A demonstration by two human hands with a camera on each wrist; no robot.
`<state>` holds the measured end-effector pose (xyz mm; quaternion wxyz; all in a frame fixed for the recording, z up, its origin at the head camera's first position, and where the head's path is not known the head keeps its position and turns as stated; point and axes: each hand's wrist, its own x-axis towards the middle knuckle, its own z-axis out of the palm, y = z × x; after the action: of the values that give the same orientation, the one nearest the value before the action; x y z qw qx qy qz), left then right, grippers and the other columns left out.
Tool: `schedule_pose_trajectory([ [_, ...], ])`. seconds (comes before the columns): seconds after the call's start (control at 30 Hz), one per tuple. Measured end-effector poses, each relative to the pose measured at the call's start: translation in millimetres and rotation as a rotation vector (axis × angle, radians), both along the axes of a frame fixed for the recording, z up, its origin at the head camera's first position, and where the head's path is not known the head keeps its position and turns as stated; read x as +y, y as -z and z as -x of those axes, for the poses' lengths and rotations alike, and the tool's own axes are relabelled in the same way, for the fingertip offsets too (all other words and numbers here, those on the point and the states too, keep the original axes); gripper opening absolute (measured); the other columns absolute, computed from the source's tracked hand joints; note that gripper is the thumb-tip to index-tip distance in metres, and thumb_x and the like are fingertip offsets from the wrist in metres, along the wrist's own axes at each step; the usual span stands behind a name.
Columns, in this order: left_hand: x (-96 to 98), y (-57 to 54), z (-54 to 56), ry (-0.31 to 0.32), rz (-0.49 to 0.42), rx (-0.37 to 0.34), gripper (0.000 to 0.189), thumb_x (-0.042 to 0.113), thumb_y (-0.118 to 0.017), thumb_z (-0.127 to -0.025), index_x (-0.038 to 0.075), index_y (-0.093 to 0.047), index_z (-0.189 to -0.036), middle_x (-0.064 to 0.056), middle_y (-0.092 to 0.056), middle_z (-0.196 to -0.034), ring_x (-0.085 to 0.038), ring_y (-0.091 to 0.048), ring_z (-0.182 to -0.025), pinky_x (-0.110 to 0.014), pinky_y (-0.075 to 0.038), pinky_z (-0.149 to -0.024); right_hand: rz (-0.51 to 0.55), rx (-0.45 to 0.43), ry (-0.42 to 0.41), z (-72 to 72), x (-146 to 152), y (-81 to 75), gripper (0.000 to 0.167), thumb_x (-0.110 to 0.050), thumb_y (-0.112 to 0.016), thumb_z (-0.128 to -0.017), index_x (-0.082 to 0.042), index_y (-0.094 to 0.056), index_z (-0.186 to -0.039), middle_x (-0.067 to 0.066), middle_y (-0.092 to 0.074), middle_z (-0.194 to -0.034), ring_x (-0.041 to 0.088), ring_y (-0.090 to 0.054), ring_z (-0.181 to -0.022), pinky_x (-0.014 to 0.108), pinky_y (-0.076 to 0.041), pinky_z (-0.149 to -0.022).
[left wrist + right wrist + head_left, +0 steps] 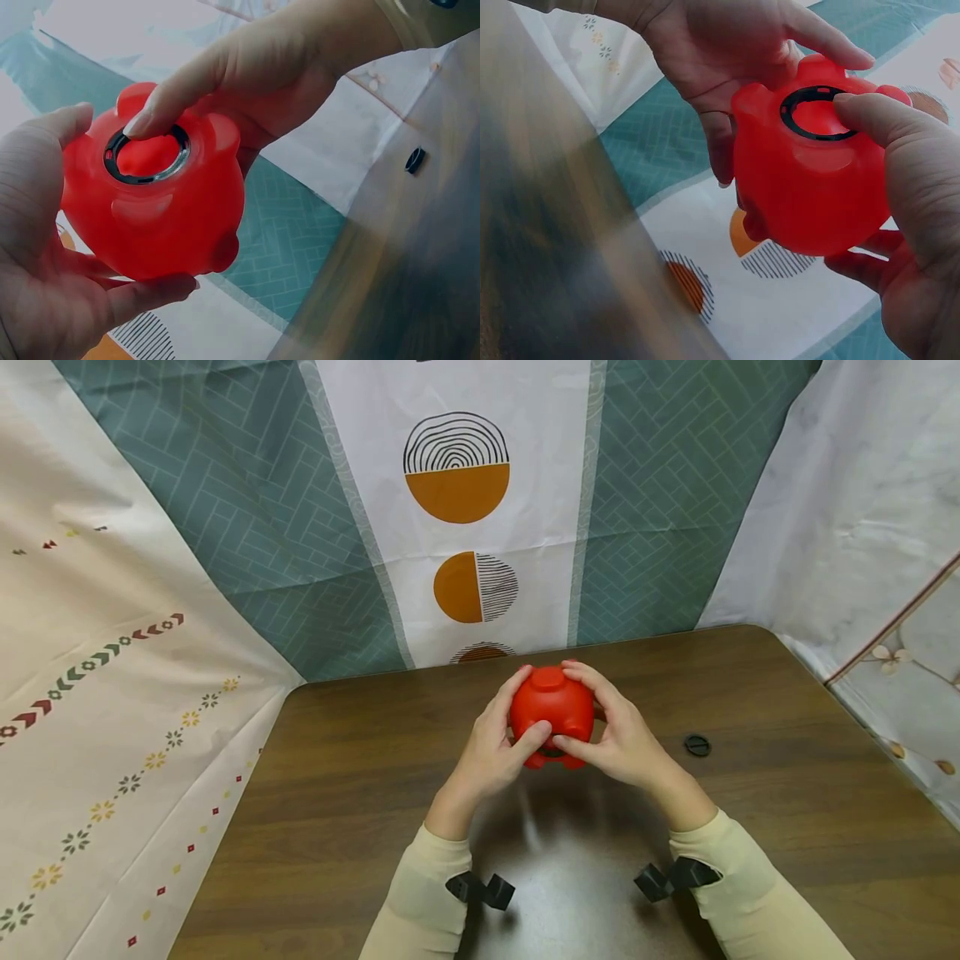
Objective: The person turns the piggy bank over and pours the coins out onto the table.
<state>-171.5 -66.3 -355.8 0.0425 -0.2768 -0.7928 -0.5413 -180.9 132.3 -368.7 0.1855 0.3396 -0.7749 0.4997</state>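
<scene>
Both hands hold a red piggy bank up in front of the body, with stubby feet showing around its underside. My left hand grips one side of it, fingers wrapped along the body. From the other side my right hand holds it, its thumb on the edge of the black ring. That ring lines a round opening in the underside, through which the red inside shows. A black round stopper with a bar across it lies on the table, right of the right hand.
The brown wood-grain table reaches back to a hanging cloth with green and white panels. Patterned pale fabric borders the left side, and white fabric the right. Black mounts sit on both wrists.
</scene>
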Motion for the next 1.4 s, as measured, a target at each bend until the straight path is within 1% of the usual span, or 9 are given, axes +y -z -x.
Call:
schedule_pose_trajectory([
  [0.13,1.4,-3.5,-2.2,0.002,-0.033,0.009,0.067,0.014,-0.063,-0.088,0.006,-0.032,-0.147,-0.017,-0.043,-0.138,-0.032,-0.052,-0.115,-0.034,-0.056,-0.08,0.025,0.022,-0.038,0.6,1.3,0.8,0.074,0.009,-0.08,-0.068,0.006,-0.042,-0.132,0.024,-0.041,-0.141,0.032,-0.051,-0.118,0.022,-0.049,-0.09],
  [0.43,0.4,-0.9,-0.3,0.016,-0.099,0.0,0.07,0.006,-0.07,-0.083,0.006,-0.036,-0.144,-0.016,-0.043,-0.136,-0.03,-0.053,-0.115,-0.033,-0.056,-0.079,0.031,0.012,-0.083,1.1,1.4,0.4,0.074,0.01,-0.08,-0.068,0.005,-0.042,-0.131,0.025,-0.035,-0.147,0.035,-0.044,-0.127,0.025,-0.048,-0.092],
  [0.7,-1.3,5.3,6.7,-0.003,-0.132,0.029,0.071,0.004,-0.073,-0.081,0.007,-0.037,-0.142,-0.016,-0.043,-0.135,-0.031,-0.055,-0.113,-0.037,-0.056,-0.081,0.029,-0.109,-0.038,0.7,0.2,-0.5,0.078,0.004,-0.08,-0.071,-0.003,-0.043,-0.139,0.016,-0.019,-0.155,0.038,-0.042,-0.128,0.052,-0.053,-0.083],
  [0.8,-2.1,11.9,11.8,-0.022,-0.126,0.053,0.072,0.006,-0.074,-0.08,0.01,-0.038,-0.142,-0.013,-0.045,-0.134,-0.028,-0.055,-0.114,-0.035,-0.056,-0.081,0.048,-0.189,-0.08,1.8,2.2,-1.0,0.077,0.004,-0.077,-0.075,-0.004,-0.04,-0.142,0.015,-0.016,-0.157,0.037,-0.038,-0.131,0.057,-0.05,-0.087],
  [0.93,-2.0,12.5,12.9,-0.025,-0.102,0.143,0.072,0.004,-0.075,-0.077,0.007,-0.039,-0.139,-0.014,-0.044,-0.134,-0.026,-0.052,-0.115,-0.033,-0.054,-0.084,0.11,-0.263,-0.14,3.2,5.3,-3.5,0.073,0.008,-0.068,-0.078,0.0,-0.037,-0.144,0.016,-0.02,-0.156,0.037,-0.039,-0.13,0.053,-0.048,-0.092],
  [0.97,-1.1,8.2,10.6,-0.018,-0.099,0.167,0.071,0.002,-0.075,-0.076,0.002,-0.039,-0.137,-0.016,-0.044,-0.134,-0.028,-0.051,-0.116,-0.034,-0.054,-0.086,0.123,-0.276,-0.141,3.7,6.1,-4.2,0.072,0.009,-0.067,-0.079,0.001,-0.036,-0.144,0.015,-0.023,-0.155,0.036,-0.04,-0.129,0.051,-0.049,-0.092],
  [1.17,3.4,8.7,13.2,0.016,-0.08,0.295,0.071,-0.001,-0.076,-0.073,-0.002,-0.039,-0.134,-0.02,-0.04,-0.137,-0.029,-0.05,-0.118,-0.035,-0.051,-0.092,0.14,-0.35,-0.123,6.8,8.9,-6.2,0.077,0.005,-0.071,-0.08,-0.006,-0.035,-0.147,0.011,-0.041,-0.144,0.03,-0.049,-0.119,0.034,-0.053,-0.088],
  [1.3,5.0,8.3,14.6,0.03,-0.041,0.286,0.076,0.001,-0.076,-0.075,-0.001,-0.035,-0.138,-0.018,-0.038,-0.14,-0.028,-0.049,-0.119,-0.034,-0.052,-0.091,0.129,-0.363,-0.119,9.1,10.1,-6.3,0.08,0.003,-0.074,-0.078,-0.008,-0.035,-0.147,0.01,-0.041,-0.144,0.028,-0.052,-0.115,0.033,-0.055,-0.084],
  [1.4,5.0,6.9,15.7,0.059,-0.044,0.215,0.078,0.002,-0.074,-0.077,0.001,-0.031,-0.143,-0.016,-0.035,-0.143,-0.028,-0.05,-0.118,-0.032,-0.053,-0.087,0.106,-0.338,-0.094,10.4,10.7,-6.5,0.08,0.001,-0.077,-0.076,-0.008,-0.037,-0.146,0.008,-0.041,-0.145,0.027,-0.054,-0.115,0.033,-0.054,-0.085],
])
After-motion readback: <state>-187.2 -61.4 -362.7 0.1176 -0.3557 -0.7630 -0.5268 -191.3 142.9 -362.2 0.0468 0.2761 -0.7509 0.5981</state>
